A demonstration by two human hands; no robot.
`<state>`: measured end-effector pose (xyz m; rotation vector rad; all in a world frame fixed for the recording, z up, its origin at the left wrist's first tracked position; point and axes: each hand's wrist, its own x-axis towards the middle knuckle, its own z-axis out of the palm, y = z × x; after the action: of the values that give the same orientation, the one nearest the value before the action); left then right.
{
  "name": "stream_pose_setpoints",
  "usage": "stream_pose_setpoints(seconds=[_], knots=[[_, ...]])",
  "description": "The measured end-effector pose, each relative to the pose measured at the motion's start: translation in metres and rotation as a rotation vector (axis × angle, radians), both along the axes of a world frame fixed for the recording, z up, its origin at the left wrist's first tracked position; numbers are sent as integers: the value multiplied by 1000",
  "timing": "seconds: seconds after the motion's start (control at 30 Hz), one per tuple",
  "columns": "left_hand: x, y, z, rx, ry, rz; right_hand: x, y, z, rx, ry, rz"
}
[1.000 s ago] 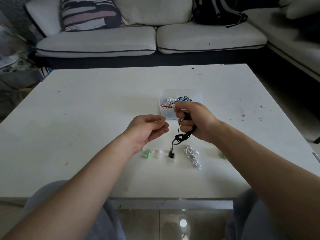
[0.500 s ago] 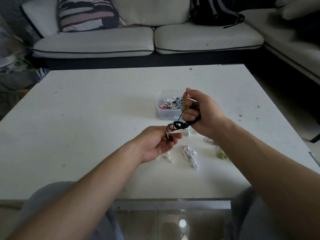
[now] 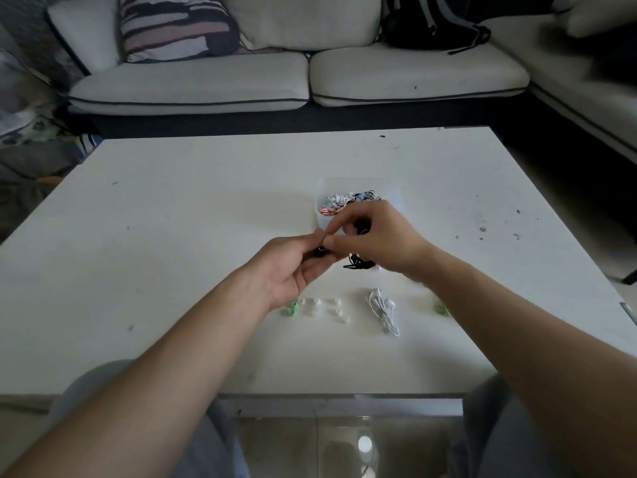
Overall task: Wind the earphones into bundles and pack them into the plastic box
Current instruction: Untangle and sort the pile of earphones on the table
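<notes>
Black earphones [image 3: 356, 264] — left hand [image 3: 293, 267] risen to right hand [image 3: 382, 236]; both fingers [image 3: 339, 226] pinching cord.

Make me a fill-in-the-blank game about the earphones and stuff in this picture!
1. The earphone cable held by the left hand and the right hand is ____ in colour.
2. The white earphones lie outside the plastic box, on the ____.
3. The cushion on the sofa has a ____ pattern.

Missing words: black, table, striped.
</notes>
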<state>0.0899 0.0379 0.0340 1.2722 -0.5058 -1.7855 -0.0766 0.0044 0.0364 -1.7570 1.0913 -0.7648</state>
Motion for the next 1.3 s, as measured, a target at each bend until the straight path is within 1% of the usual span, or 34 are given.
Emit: stream_pose_setpoints(seconds=[0.07, 0.2, 0.33, 0.47, 0.57, 0.7, 0.83, 1.07, 1.23, 1.3], knots=[[-1, 1, 0, 10, -36, -3, 4, 2, -1, -51, 103, 54], [-2, 0, 0, 22, -59, 1, 6, 1, -4, -106, 237, 60], [-2, 1, 3, 22, -47, -11, 6, -2, -7, -126, 259, 60], [2, 0, 5, -38, -100, -35, 2, -6, -8, -113, 175, 10], [6, -1, 4, -99, -138, 9, -6, -9, -7, 34, 25, -39], [9, -1, 5, -162, -88, 18, -7, -12, -10, 198, -184, 7], [7, -1, 6, -205, -70, 64, -6, -11, -8, 311, -330, 31], [6, -1, 9, -205, -6, 90, -6, -11, -8, 357, -399, 3], [8, 0, 13, -170, 66, 75, -7, -14, -10, 358, -395, -22], [7, 0, 15, -166, 66, 72, -8, -14, -10, 369, -403, -20]])
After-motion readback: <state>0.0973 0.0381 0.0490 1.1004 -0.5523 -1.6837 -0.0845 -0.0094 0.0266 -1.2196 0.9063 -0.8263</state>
